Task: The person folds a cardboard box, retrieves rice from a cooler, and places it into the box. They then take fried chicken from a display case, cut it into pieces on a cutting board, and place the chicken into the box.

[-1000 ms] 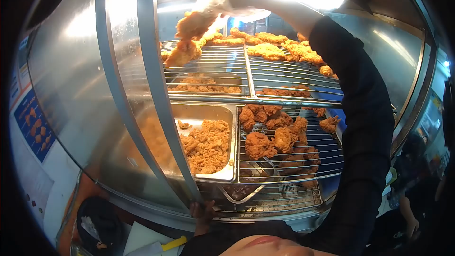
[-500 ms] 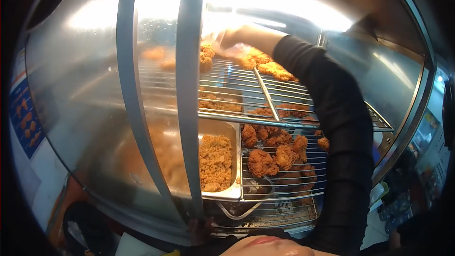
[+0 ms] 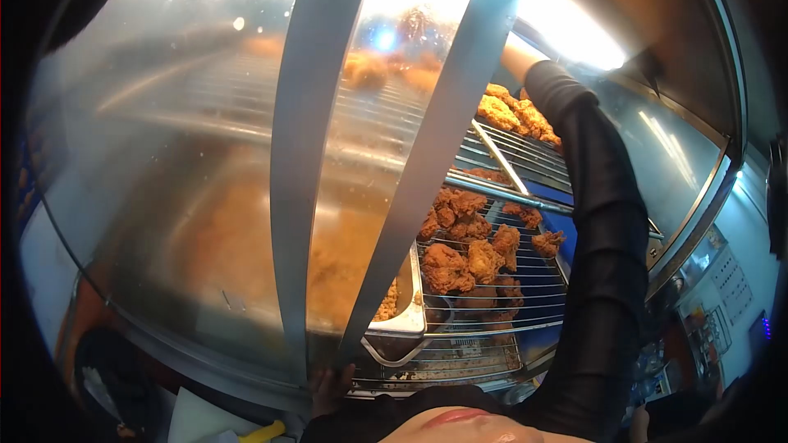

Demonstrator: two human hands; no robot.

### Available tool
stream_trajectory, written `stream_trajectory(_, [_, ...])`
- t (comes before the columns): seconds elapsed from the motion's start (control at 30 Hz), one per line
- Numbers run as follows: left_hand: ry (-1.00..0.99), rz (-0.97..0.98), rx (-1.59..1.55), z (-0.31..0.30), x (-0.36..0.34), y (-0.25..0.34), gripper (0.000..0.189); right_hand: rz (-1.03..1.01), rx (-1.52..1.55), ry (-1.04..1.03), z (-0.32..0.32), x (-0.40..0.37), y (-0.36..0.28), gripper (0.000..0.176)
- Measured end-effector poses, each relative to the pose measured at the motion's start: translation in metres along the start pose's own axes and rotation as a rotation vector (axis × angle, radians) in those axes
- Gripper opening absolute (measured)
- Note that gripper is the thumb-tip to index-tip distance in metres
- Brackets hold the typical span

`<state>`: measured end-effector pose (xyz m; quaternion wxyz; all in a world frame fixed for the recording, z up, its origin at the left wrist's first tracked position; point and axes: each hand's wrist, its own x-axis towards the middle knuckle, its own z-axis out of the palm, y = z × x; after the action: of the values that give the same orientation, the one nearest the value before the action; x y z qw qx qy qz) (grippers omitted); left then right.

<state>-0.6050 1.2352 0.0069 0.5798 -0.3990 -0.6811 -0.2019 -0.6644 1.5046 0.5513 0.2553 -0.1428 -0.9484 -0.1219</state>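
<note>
My right arm, in a black sleeve, reaches up into a lit display cabinet. Only the wrist and part of my right hand show beside the upper breaded chicken pieces; the door frame and glare hide the fingers. At the bottom, the fingers of my left hand are curled at the lower end of the metal-framed glass door. Fried chicken pieces lie on the lower wire rack. Beside them a metal tray holds small golden fried bits, mostly behind the hazy glass.
A second upright metal strip crosses the glass on the left. The upper wire shelf has a thick front bar. Below the lower rack is a soiled base tray. Something yellow shows at the bottom left.
The view has tilted and shifted. The door frame now covers more of the tray and upper shelf, and my right hand, visible before over the upper chicken, is mostly hidden behind it.
</note>
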Motion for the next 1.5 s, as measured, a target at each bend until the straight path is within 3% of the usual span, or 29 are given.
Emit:
stream_trajectory(0.13, [-0.061,0.126,0.021,0.000,-0.004,-0.005,0.026,-0.060,-0.003,0.185,-0.021,-0.002,0.017,0.043])
stream_trajectory(0.2, [-0.001,0.003,-0.132,0.008,-0.015,-0.004,0.026,-0.071,-0.026,0.244,-0.027,-0.013,0.026,0.044])
stream_trajectory(0.33, [0.001,-0.060,-0.117,-0.002,0.017,-0.003,0.022,-0.013,-0.103,0.317,-0.052,-0.055,0.061,0.047])
stream_trajectory(0.37, [0.093,-0.093,-0.146,0.004,0.016,-0.001,0.020,0.015,-0.132,0.312,-0.057,-0.067,0.071,0.048])
stream_trajectory(0.4, [0.187,-0.129,-0.175,0.008,0.017,0.001,0.017,0.056,-0.163,0.298,-0.062,-0.082,0.081,0.048])
stream_trajectory(0.67, [0.227,-0.106,-0.109,0.018,0.013,-0.003,0.012,0.315,-0.481,-0.183,-0.088,-0.183,0.086,0.055])
stream_trajectory(0.8, [0.178,-0.133,-0.095,0.013,0.014,-0.003,0.015,0.199,-0.473,-0.157,-0.086,-0.186,0.061,0.058])
stream_trajectory(0.9, [0.166,-0.173,-0.148,0.011,0.013,-0.001,0.018,0.168,-0.515,-0.387,-0.051,-0.167,0.080,0.066])
stream_trajectory(0.97, [0.173,-0.175,-0.126,0.014,0.011,0.000,0.018,0.169,-0.390,-0.329,-0.038,-0.165,0.087,0.071])
stream_trajectory(1.03, [0.201,-0.187,-0.098,0.015,0.014,-0.002,0.018,0.083,-0.301,-0.445,-0.040,-0.150,0.109,0.055])
stream_trajectory(1.1, [0.141,-0.169,-0.056,0.011,0.015,-0.002,0.016,0.037,-0.456,-0.374,-0.026,-0.140,0.144,0.049])
stream_trajectory(1.17, [0.129,-0.184,-0.083,0.006,0.020,-0.001,0.017,0.031,0.921,-0.639,-0.011,-0.122,0.199,0.052])
stream_trajectory(1.2, [0.112,-0.191,-0.115,0.005,0.023,0.000,0.018,0.108,0.620,-0.352,-0.027,-0.134,0.163,0.052])
stream_trajectory(1.23, [0.114,-0.200,-0.106,0.004,0.025,0.001,0.018,0.137,0.431,-0.232,-0.037,-0.140,0.148,0.052])
stream_trajectory(1.5, [0.102,-0.246,-0.166,0.010,0.021,0.007,0.016,0.120,0.162,0.542,-0.090,-0.218,0.160,0.057])
